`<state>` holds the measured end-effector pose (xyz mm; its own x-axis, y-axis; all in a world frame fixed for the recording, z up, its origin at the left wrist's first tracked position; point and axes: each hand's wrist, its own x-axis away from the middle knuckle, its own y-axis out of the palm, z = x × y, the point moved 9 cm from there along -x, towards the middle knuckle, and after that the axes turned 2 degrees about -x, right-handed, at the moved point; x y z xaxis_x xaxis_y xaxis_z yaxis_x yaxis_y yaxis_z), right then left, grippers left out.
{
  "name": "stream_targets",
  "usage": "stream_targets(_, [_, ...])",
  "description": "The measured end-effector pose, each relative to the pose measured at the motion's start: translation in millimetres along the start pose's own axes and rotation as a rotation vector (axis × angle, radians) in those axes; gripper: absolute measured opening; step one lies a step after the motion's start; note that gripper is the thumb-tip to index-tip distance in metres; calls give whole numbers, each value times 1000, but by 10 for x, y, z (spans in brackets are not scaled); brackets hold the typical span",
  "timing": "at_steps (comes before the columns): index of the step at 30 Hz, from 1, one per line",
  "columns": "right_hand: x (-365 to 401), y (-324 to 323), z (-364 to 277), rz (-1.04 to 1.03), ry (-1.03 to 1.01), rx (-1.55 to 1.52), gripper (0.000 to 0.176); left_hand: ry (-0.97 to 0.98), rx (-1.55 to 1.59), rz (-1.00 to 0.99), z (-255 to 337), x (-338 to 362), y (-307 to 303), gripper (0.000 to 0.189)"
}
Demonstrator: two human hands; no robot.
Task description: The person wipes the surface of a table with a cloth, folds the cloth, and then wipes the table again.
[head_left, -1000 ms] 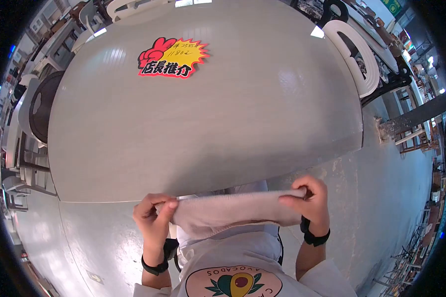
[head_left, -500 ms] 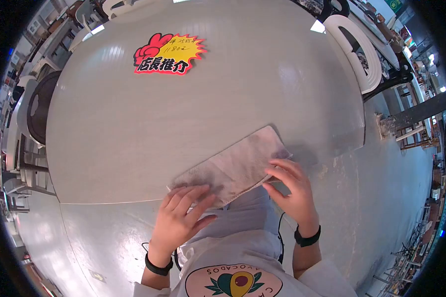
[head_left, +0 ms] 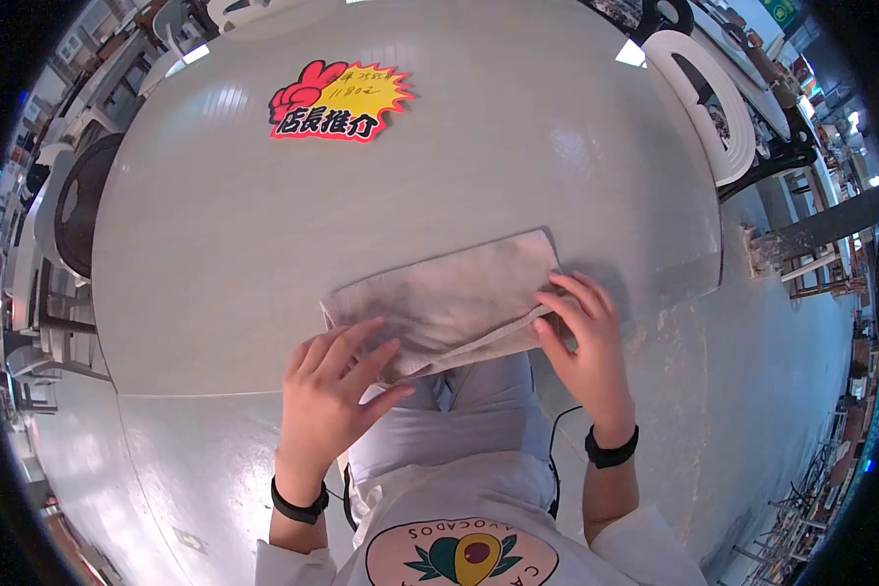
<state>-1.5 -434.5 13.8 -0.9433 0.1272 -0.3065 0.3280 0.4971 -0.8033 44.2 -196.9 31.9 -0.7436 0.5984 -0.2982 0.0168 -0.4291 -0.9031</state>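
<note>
A folded greyish-pink cloth [head_left: 449,288] lies at the near edge of the table, its long side slanting slightly up to the right. A fold runs along its near side, where a lower layer shows. My left hand [head_left: 332,391] is at the cloth's near left corner, fingers spread, fingertips touching or just over the fabric. At the right end, my right hand [head_left: 586,337] has thumb and forefinger around the edge of the fold, the other fingers bent over the cloth. The underside of the cloth is hidden.
On the far left part of the grey table [head_left: 205,254] lies a red and yellow starburst sign [head_left: 342,103] with handwriting. A white chair [head_left: 723,117] stands at the right, a dark-backed chair [head_left: 83,205] at the left. My lap [head_left: 449,415] is just below the table edge.
The cloth has turned closer to level, its left end moving away from me, and its near fold shows wider. Both hands have moved slightly away from my body with it.
</note>
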Motion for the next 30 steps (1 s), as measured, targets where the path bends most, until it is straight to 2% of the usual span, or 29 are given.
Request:
stream_targets(2, [2, -9, 30, 6, 0, -22, 16, 7, 13, 3, 63, -21, -33, 31])
stream_targets(5, [-36, -39, 30, 16, 18, -75, 14, 63, 45, 118, 25, 5, -25, 27])
stream_targets(8, [-84, -88, -7, 80, -20, -165, 18, -93, 144, 189, -112, 7, -108, 29])
stream_targets(15, [-197, -289, -279, 218, -163, -250, 21, -42, 24, 440, -187, -27, -530, 32])
stream_targets(18, [-181, -268, -329, 224, -169, -177, 22, -283, 161, 349, -354, 82, -475, 29])
stream_targets(20, [-145, -234, -292, 219, -150, -80, 22, -397, 430, 317, -486, 190, -306, 26])
stream_targets(23, [-81, -153, -29, 136, 100, -78, 19, -492, 782, 281, -598, 291, -20, 25])
stream_targets(26, [2, -36, 184, 84, 427, -428, 16, -507, 970, 271, -573, 284, 122, 25])
stream_targets(30, [-41, -72, 56, 233, 183, -553, 16, -470, 1025, 222, -559, 251, 134, 27])
